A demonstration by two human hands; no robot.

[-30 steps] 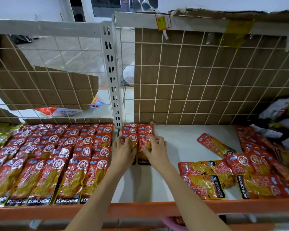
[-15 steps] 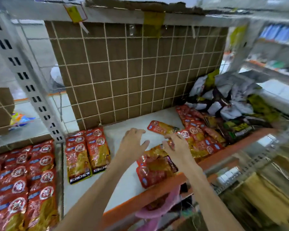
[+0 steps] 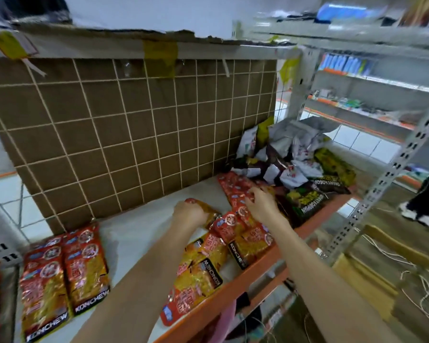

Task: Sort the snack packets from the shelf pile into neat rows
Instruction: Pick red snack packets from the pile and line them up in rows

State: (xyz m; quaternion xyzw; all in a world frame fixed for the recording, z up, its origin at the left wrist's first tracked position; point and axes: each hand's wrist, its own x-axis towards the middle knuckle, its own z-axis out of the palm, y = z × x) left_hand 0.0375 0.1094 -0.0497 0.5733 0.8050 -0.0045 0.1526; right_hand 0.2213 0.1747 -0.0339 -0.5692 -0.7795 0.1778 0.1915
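Head view looks down on my two hands over the white shelf (image 3: pixel 139 233). My left hand (image 3: pixel 190 214) has its fingers curled down over one red-and-gold snack packet (image 3: pixel 209 212) lying by itself just beyond it. My right hand (image 3: pixel 260 206) reaches into the loose pile of red packets (image 3: pixel 235 189), fingertips bent and touching the foil; motion blur keeps me from telling whether it grips one or only rests there.

Below and between my forearms lie about five more loose packets (image 3: pixel 203 263), overlapping at odd angles, one with its corner past the orange shelf edge (image 3: pixel 253 268). Far to the left of my left arm stand two neat stacks of Konchew packets (image 3: pixel 65 276), side by side, each of several overlapping layers.

Beyond my right hand a heap of white, silver and green-black bags (image 3: pixel 292 169) crowds the corner, pressing against the red pile. Behind everything rises a wire grid backed with brown cardboard (image 3: pixel 124 127). Past the perforated upright (image 3: pixel 391 174), someone's legs and shoes (image 3: pixel 421 206) stand on the floor.
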